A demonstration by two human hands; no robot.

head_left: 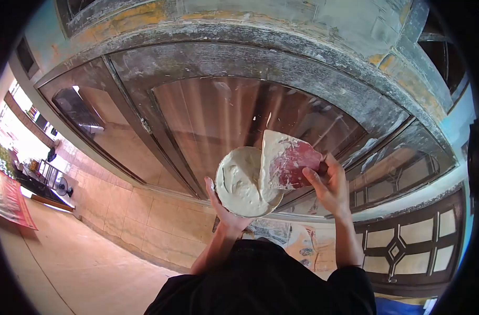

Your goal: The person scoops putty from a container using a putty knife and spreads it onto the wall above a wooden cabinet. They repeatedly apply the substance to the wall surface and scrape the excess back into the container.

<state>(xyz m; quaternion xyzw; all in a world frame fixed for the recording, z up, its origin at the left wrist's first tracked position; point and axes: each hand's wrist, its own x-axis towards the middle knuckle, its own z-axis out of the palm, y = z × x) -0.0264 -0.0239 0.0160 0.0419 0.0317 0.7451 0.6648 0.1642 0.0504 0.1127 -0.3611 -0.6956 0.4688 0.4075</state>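
Note:
A round bowl (251, 216) rests in my left hand (229, 217), whose fingers curl under and around its side. Thick off-white putty (238, 188) fills much of it, with a smeared, ridged surface. My right hand (331, 188) pinches a red, flat putty spreader (301, 161) between thumb and fingers at its right end. Putty coats the spreader's left part, and its left edge dips over the bowl at the putty. The fingers under the bowl are partly hidden.
Before me stands a dark wooden frame with glass panes (197, 115), whitish smears on its upper rail (239, 58). A tiled floor (139, 215) lies below. A fan (62, 186) stands far left. A dark panelled door (407, 249) is at lower right.

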